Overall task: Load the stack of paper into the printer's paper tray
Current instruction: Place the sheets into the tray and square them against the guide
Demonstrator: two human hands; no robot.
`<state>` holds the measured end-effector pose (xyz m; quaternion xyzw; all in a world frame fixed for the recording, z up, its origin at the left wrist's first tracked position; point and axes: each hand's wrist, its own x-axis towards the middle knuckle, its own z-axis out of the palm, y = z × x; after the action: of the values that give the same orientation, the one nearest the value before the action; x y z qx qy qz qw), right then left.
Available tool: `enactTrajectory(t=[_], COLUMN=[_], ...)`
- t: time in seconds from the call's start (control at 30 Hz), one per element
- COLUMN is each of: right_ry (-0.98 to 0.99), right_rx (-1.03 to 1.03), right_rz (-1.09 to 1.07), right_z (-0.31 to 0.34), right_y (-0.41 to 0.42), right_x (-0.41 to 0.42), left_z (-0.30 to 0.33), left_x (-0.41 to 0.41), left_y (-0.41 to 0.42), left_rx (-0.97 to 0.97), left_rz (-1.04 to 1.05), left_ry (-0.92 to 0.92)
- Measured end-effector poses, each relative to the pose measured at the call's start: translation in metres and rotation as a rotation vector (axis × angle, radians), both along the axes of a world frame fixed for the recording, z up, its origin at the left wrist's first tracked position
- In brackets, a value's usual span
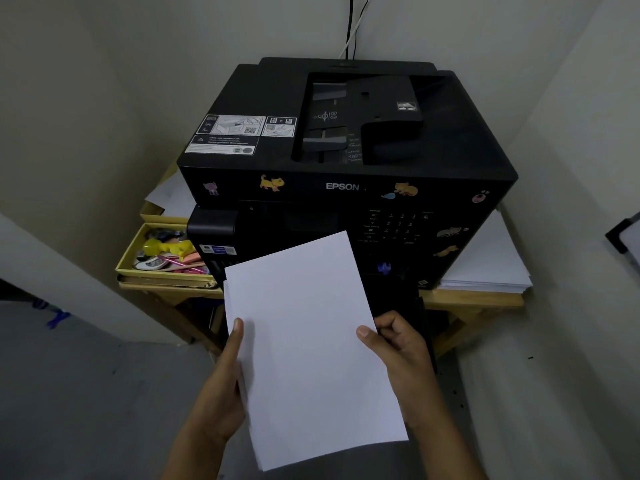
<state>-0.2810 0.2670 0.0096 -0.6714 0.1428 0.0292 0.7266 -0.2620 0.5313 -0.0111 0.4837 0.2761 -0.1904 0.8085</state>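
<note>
Both hands are holding the stack of paper (308, 344) in a closed grip: the left hand (221, 382) is pinching the left edge with its thumb lying on top, and the right hand (398, 348) is pinching the right edge the same way. The white stack is hanging in the air, tilted, in front of the lower part of the black printer (346, 161), covering some of its front. The printer is sitting on a wooden bench (471, 301) and is wearing little cat stickers. On the left, a yellow box (126, 263) is holding pens and other small bright things. On the right, more white paper (485, 265) is lying flat beside the printer.
</note>
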Motion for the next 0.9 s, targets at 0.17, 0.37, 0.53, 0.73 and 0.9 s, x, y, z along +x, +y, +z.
enactTrajectory(t=[0.17, 0.37, 0.53, 0.73, 0.9], right_ry=[0.048, 0.099, 0.098, 0.006, 0.083], right_rx=[0.058, 0.116, 0.042, -0.220, -0.252], right_rz=[-0.006, 0.003, 0.014, 0.064, 0.186], right_z=[-0.002, -0.001, -0.003, 0.001, 0.007], right_y=[-0.003, -0.005, -0.004, 0.007, 0.012], right_x=[0.001, 0.003, 0.003, 0.003, 0.005], left_z=[-0.001, -0.002, -0.005, -0.003, 0.001], left_x=[0.001, 0.003, 0.002, 0.000, 0.002], left_y=[0.001, -0.002, 0.000, -0.004, -0.006], left_rx=[-0.057, -0.002, 0.007, 0.047, 0.086], left_rz=[0.021, 0.004, -0.020, -0.019, 0.000], left_ry=[-0.046, -0.016, -0.019, -0.035, -0.029])
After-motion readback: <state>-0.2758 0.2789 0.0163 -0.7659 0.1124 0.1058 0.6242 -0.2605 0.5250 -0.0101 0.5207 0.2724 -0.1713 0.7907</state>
